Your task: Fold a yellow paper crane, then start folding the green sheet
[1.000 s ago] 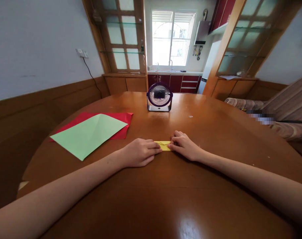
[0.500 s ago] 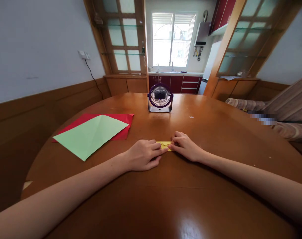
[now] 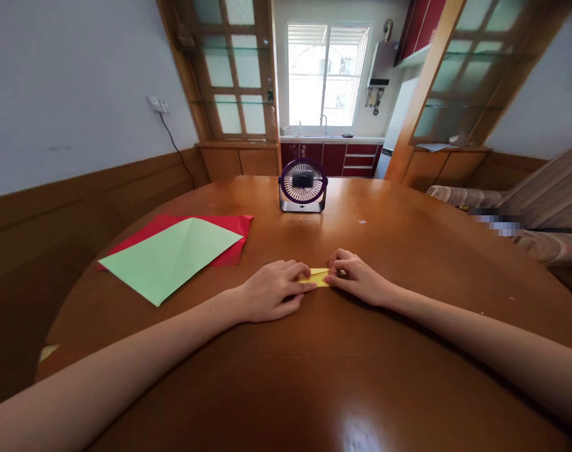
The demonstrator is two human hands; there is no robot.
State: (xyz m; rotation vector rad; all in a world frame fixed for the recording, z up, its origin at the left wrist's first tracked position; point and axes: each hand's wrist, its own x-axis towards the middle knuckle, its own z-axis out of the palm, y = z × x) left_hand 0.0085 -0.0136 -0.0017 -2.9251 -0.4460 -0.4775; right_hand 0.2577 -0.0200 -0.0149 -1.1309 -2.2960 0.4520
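Now the small yellow paper (image 3: pixel 316 277) lies flat near the middle of the tabletop (image 3: pixel 323 364), folded into a thin strip. Less of it shows than a moment ago — a second back you could see a longer yellow bar between the two hands, and now only a short bit peeks out.

That is because the left hand (image 3: pixel 269 292) has slid along the strip toward the right hand (image 3: pixel 358 279). Its fingers lie close together and push down on the left end of the paper, with one fingertip rubbing along the fold. The right hand has hardly moved; its fingertips are bunched together and pinch the right end of the strip against the wood. So the hands are nearly touching now, and it looks like the fold is being pressed flat and sharp (a guess from how the fingers sit).

Farther out, nothing has moved — the green sheet (image 3: pixel 170 256) lies on top of the red sheet (image 3: pixel 229 229) toward the left edge of the tabletop, well apart from the hands. The little purple fan (image 3: pixel 303 184) stands near the far edge.
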